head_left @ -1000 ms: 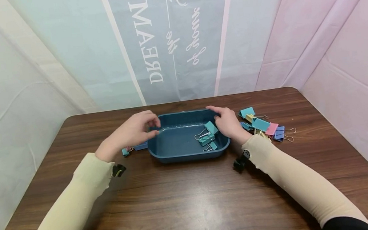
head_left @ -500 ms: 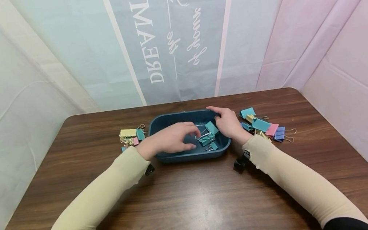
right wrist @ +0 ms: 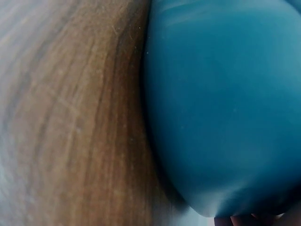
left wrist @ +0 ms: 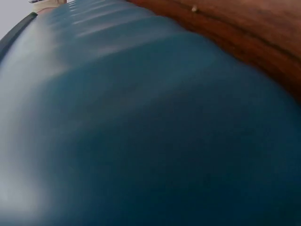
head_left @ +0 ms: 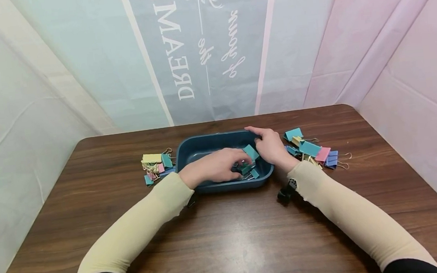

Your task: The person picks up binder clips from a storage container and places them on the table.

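Note:
A dark blue tray (head_left: 211, 188) sits on the table. Inside its right part lie several teal binder clips (head_left: 250, 152). My left hand (head_left: 217, 165) reaches over the tray's front left, fingers bent down at the clips, with a gap between thumb and fingers; its fingertips are partly hidden among them. At the tray's right end my right hand (head_left: 271, 147) grips the rim, its index finger stretched along the far corner. Only the tray's outer wall (left wrist: 141, 117) fills most of the left wrist view. In the right wrist view the wall (right wrist: 225, 103) stands beside bare wood.
Left of the tray lies a heap of mixed binder clips (head_left: 152, 158) in yellow, teal, pink and blue. Another coloured heap of binder clips (head_left: 310, 148) lies to the right, close to my right wrist. A printed curtain (head_left: 212, 67) hangs behind the wooden table (head_left: 227, 239).
My left hand has moved right, from the tray's left end to the teal binder clips inside it, uncovering the left heap. The right hand and tray have stayed put.

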A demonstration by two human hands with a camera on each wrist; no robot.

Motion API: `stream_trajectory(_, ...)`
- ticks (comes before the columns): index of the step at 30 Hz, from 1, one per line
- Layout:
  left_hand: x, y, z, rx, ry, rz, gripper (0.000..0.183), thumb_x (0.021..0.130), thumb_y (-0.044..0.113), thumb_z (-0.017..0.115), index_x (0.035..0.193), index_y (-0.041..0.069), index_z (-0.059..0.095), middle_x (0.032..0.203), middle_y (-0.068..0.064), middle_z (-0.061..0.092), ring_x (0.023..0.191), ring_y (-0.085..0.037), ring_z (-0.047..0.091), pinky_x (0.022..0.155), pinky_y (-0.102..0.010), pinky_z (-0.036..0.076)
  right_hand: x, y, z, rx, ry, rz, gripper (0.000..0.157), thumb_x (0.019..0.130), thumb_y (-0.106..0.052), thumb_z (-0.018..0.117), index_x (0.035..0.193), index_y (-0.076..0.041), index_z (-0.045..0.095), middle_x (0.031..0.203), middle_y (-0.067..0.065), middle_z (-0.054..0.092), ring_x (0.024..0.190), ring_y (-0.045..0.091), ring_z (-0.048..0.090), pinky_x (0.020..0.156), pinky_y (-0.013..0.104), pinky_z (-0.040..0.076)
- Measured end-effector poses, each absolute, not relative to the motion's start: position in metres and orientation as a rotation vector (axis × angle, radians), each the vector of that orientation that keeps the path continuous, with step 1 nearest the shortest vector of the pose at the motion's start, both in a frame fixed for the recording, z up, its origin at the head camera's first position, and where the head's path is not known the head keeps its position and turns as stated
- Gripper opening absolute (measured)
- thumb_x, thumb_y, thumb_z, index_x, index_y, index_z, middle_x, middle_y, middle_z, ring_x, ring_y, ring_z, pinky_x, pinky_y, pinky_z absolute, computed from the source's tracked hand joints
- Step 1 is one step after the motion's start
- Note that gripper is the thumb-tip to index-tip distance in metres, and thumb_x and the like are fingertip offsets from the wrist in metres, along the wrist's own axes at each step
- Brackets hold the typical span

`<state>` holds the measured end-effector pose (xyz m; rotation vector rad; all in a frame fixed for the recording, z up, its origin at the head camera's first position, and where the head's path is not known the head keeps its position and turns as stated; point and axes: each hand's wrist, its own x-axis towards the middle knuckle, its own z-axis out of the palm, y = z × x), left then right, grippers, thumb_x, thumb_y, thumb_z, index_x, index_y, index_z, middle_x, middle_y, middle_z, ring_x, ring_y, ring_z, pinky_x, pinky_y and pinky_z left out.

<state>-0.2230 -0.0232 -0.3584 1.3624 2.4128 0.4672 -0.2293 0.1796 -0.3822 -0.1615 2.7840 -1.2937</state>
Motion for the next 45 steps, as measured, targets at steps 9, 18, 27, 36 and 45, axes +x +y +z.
stream_trajectory(9, -0.223, -0.020, -0.361, 1.333, 2.381, 0.377, 0.047, 0.091, 0.013, 0.074, 0.136, 0.015, 0.059, 0.118, 0.002, 0.060, 0.094, -0.010, 0.058, 0.086, -0.024, 0.048, -0.229, 0.179, -0.382, -0.178, 2.791, -1.291, 0.050, 0.103, -0.004, 0.039, 0.149, -0.021, 0.049, 0.049, 0.004, 0.040, 0.039, 0.020, 0.035, 0.042, 0.031, 0.034)
stream_trajectory(18, -0.223, -0.018, -0.362, 1.260, 2.420, 0.283, 0.051, 0.089, 0.021, 0.078, 0.136, 0.013, 0.059, 0.109, 0.001, 0.057, 0.092, -0.012, 0.055, 0.082, -0.024, 0.048, -0.228, 0.180, -0.381, -0.163, 2.792, -1.289, 0.050, 0.103, -0.004, 0.041, 0.149, -0.021, 0.048, 0.049, 0.005, 0.040, 0.039, 0.020, 0.034, 0.042, 0.031, 0.034)
stream_trajectory(27, -0.224, -0.021, -0.361, 1.191, 2.482, 0.220, 0.055, 0.087, 0.027, 0.079, 0.135, 0.010, 0.058, 0.126, -0.003, 0.053, 0.106, -0.014, 0.054, 0.096, -0.030, 0.046, -0.229, 0.180, -0.381, -0.173, 2.795, -1.290, 0.050, 0.103, -0.004, 0.041, 0.149, -0.021, 0.048, 0.050, 0.005, 0.041, 0.039, 0.020, 0.035, 0.042, 0.031, 0.034)
stream_trajectory(36, -0.228, -0.041, -0.353, 1.137, 2.530, 0.357, 0.052, 0.085, 0.026, 0.078, 0.131, 0.010, 0.060, 0.113, 0.001, 0.052, 0.095, -0.011, 0.054, 0.081, -0.027, 0.049, -0.230, 0.178, -0.382, -0.153, 2.786, -1.289, 0.049, 0.103, -0.005, 0.040, 0.149, -0.022, 0.049, 0.051, 0.006, 0.041, 0.040, 0.021, 0.036, 0.043, 0.031, 0.034)
stream_trajectory(45, -0.226, -0.073, -0.332, 1.080, 2.567, 0.447, 0.049, 0.083, 0.020, 0.077, 0.129, 0.009, 0.062, 0.114, -0.001, 0.053, 0.100, -0.018, 0.057, 0.083, -0.032, 0.049, -0.229, 0.178, -0.381, -0.138, 2.783, -1.295, 0.050, 0.103, -0.004, 0.039, 0.149, -0.022, 0.048, 0.053, 0.008, 0.043, 0.041, 0.022, 0.037, 0.043, 0.032, 0.034)
